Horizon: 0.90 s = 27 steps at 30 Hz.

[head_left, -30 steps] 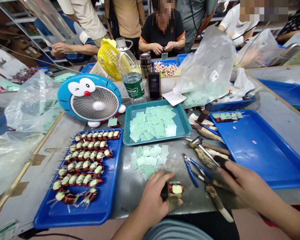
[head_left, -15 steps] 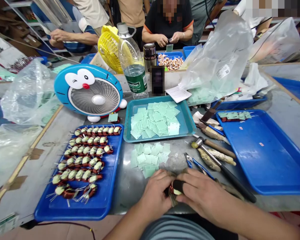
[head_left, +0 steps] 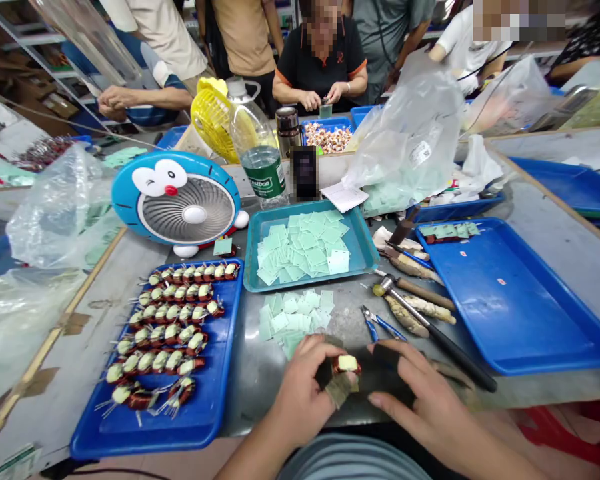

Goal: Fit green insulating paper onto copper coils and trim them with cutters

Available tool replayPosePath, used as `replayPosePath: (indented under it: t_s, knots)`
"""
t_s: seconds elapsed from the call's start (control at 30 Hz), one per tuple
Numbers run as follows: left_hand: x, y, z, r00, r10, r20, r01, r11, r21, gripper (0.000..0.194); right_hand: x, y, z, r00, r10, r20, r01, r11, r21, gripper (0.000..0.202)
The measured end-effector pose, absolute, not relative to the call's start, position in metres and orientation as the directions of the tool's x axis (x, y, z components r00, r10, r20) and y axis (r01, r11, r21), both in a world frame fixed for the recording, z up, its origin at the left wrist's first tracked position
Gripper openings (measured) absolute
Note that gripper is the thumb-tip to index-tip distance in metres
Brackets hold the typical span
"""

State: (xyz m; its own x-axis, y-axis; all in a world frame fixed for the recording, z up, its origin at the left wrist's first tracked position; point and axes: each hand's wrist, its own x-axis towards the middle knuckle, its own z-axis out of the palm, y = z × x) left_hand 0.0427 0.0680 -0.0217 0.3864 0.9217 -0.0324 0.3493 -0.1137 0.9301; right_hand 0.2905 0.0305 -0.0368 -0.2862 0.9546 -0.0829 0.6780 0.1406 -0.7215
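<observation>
Near the table's front edge, my left hand [head_left: 303, 387] grips a wire-wound ring coil [head_left: 347, 364] with reddish-brown windings and a pale yellow patch on top. A brownish wrap covers the thumb holding it. To the right, my right hand [head_left: 430, 400] is apart from the coil, fingers and thumb spread, with dark coverings on some fingers. Loose pale green square boards [head_left: 295, 317] lie just beyond my hands. At left, a blue tray [head_left: 213, 393] carries rows of similar coils [head_left: 173, 333] with wire leads sticking out.
A teal tray [head_left: 370, 257] of green boards stands ahead. Blue-handled cutters [head_left: 380, 325], a black-handled hammer [head_left: 445, 347] and other tools lie at right, beside a blue tray [head_left: 530, 327] with a few boarded coils. A blue fan [head_left: 180, 200] and water bottle [head_left: 263, 157] stand behind. Co-workers sit opposite.
My right hand has come away from the coil and opened toward the right. The coil now shows in my left hand. The view has shifted slightly.
</observation>
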Motion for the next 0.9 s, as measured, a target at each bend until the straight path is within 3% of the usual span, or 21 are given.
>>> replayPosePath:
  t_s: [0.1, 0.2, 0.27, 0.4, 0.5, 0.63, 0.73, 0.9]
  knots:
    - [0.057, 0.075, -0.006, 0.310, 0.939, -0.148, 0.237, 0.074, 0.969, 0.029, 0.260, 0.025, -0.032, -0.169, 0.937, -0.307, 0.334, -0.238, -0.912, 0.063]
    - [0.072, 0.075, 0.005, 0.298, 0.917, -0.266, 0.119, 0.241, 0.963, 0.040, 0.233, 0.026, -0.023, -0.227, 0.878, -0.421, -0.145, -0.458, -0.877, 0.076]
    - [0.075, 0.073, 0.011, 0.300, 0.907, -0.294, 0.103, 0.276, 0.956, 0.046, 0.227, 0.026, -0.019, -0.197, 0.882, -0.427, -0.275, -0.468, -0.840, 0.078]
    - [0.066, 0.065, 0.024, 0.456, 0.872, -0.179, 0.127, 0.136, 0.983, 0.062, 0.239, 0.016, -0.014, -0.158, 0.903, -0.400, -0.319, -0.430, -0.845, 0.077]
    - [0.065, 0.058, 0.033, 0.589, 0.807, -0.029, 0.308, -0.192, 0.932, 0.079, 0.253, 0.005, -0.011, -0.190, 0.906, -0.378, -0.347, -0.422, -0.837, 0.076]
    - [0.090, 0.053, 0.034, 0.606, 0.768, 0.205, 0.438, -0.538, 0.721, 0.051, 0.263, -0.007, -0.006, -0.208, 0.910, -0.360, -0.357, -0.413, -0.838, 0.072]
    - [0.110, 0.053, 0.032, 0.605, 0.727, 0.324, 0.411, -0.634, 0.655, 0.039, 0.267, -0.014, -0.002, -0.180, 0.923, -0.339, -0.388, -0.383, -0.838, 0.070]
    - [0.126, 0.050, 0.032, 0.625, 0.673, 0.396, 0.355, -0.696, 0.624, 0.035, 0.274, -0.024, 0.004, -0.157, 0.924, -0.349, -0.481, -0.381, -0.790, 0.071]
